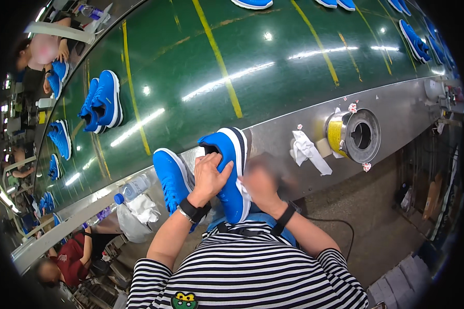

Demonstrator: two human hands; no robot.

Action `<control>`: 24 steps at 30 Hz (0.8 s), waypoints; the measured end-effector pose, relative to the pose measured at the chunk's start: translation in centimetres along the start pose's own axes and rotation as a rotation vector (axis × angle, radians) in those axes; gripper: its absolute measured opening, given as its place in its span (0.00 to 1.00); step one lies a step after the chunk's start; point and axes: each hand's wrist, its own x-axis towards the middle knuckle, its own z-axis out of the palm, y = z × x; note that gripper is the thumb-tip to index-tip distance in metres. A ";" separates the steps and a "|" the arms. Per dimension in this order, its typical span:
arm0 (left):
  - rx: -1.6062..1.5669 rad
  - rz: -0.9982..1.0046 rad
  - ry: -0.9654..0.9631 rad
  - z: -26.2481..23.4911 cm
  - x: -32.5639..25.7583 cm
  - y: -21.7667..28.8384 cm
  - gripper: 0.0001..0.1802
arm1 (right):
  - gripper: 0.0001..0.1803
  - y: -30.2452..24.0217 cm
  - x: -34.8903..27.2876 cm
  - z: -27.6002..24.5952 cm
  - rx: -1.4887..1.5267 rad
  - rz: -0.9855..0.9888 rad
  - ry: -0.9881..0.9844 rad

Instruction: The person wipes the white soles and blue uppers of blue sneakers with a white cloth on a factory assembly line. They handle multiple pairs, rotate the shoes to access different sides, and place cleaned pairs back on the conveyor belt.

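- Nearest, the person's torso wears a black-and-white striped knit shirt [252, 268] with a green patch; both forearms reach forward from it, elbows bent, dark bands at the wrists.
- The left hand [210, 177] is closed over the held shoe [232, 200], its fingers hooked at the collar and its thumb laid along the upper; the wrist is bent inward.
- The right hand [260, 185] comes from the other side, fingers bent toward the sole edge, where a white scrap [244, 191] shows. It is partly blurred, so I cannot tell how tightly it pinches.
- The held shoe sits just in front of the torso, toe toward the person, tilted so its thick white sole faces right; the upper is smooth blue.
- Left of it, a second blue shoe [169, 172] with laces points its toe away, partly behind the left forearm.
- Farther left are a clear plastic bottle [134, 189] with a blue cap and crumpled white material [142, 208].
- To the right, on the brushed-metal ledge [402, 110], lie a limp white cloth [309, 153] and a round metal ring [362, 136] beside yellow tape.
- Beyond, a glossy green belt [165, 67] with yellow stripes carries more blue shoes [107, 100].
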 end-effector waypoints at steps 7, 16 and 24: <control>-0.243 -0.110 -0.077 -0.6 0.0 -2.4 0.13 | 0.05 -1.0 4.2 -2.3 0.187 0.171 0.119; -0.229 -0.080 -0.051 -0.6 0.1 -2.3 0.14 | 0.06 -1.0 8.3 0.7 -0.072 -0.160 0.158; -0.238 -0.057 -0.043 -0.6 0.2 -2.4 0.15 | 0.06 -0.8 1.5 -1.3 0.041 -0.048 -0.229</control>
